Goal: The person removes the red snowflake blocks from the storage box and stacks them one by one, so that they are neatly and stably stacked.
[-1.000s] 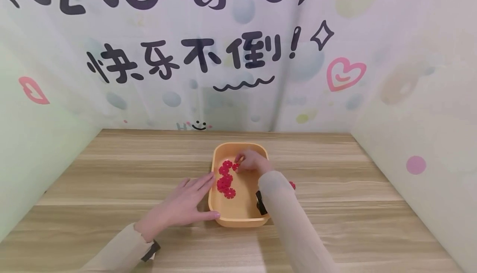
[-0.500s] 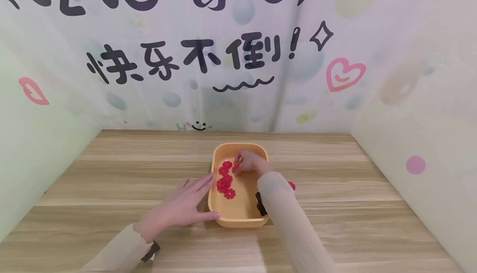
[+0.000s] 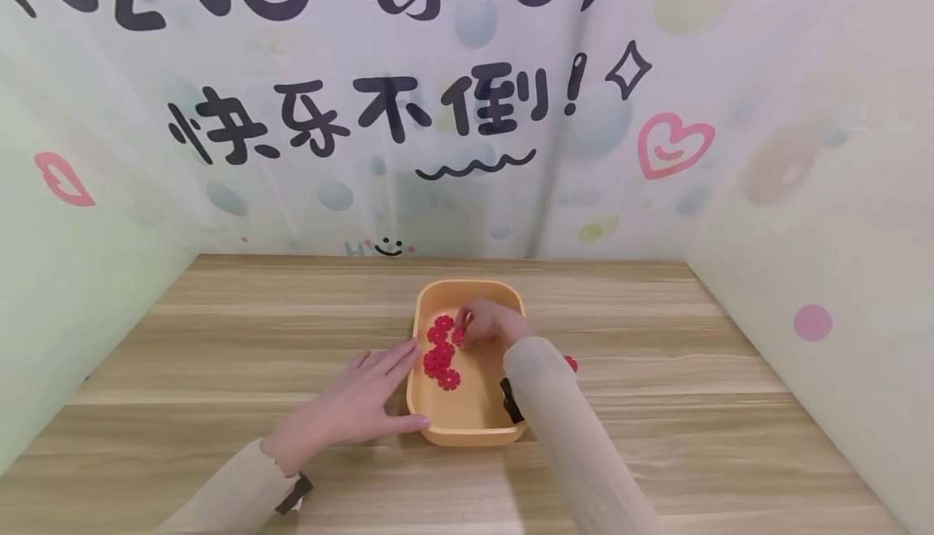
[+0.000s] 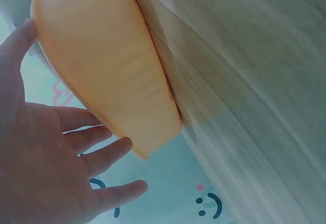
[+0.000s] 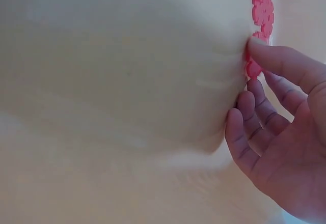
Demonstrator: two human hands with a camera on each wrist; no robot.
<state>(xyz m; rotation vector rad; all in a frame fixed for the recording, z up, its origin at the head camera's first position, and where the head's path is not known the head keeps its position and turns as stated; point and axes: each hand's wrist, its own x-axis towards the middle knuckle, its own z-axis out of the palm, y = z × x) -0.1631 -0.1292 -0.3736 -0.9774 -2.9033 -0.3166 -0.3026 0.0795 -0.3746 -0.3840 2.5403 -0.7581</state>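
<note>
A peach plastic tub [image 3: 477, 413] stands on the table with several red snowflake discs [image 3: 440, 357] lying along its left side. Inside it, my right hand [image 3: 490, 321] holds one red snowflake disc [image 3: 458, 336] at the fingertips, to the right of the others. The right wrist view has the thumb and fingers of my right hand [image 5: 285, 112] around red at the edge of the row. My left hand [image 3: 357, 401] rests with spread, straight fingers against the tub's left rim. From the left wrist, the tub's outer wall [image 4: 107, 56] shows beside my left hand [image 4: 56, 147].
Another red disc [image 3: 571, 364] lies on the wooden table [image 3: 657, 405] to the right of the tub, partly behind the right sleeve [image 3: 569, 430]. A printed white curtain [image 3: 292, 194] closes off the back, and pale walls stand at both sides.
My right hand's fingertips have shifted slightly toward me inside the tub, and the disc at them has moved and turned more face-up. The left hand stays at the rim.
</note>
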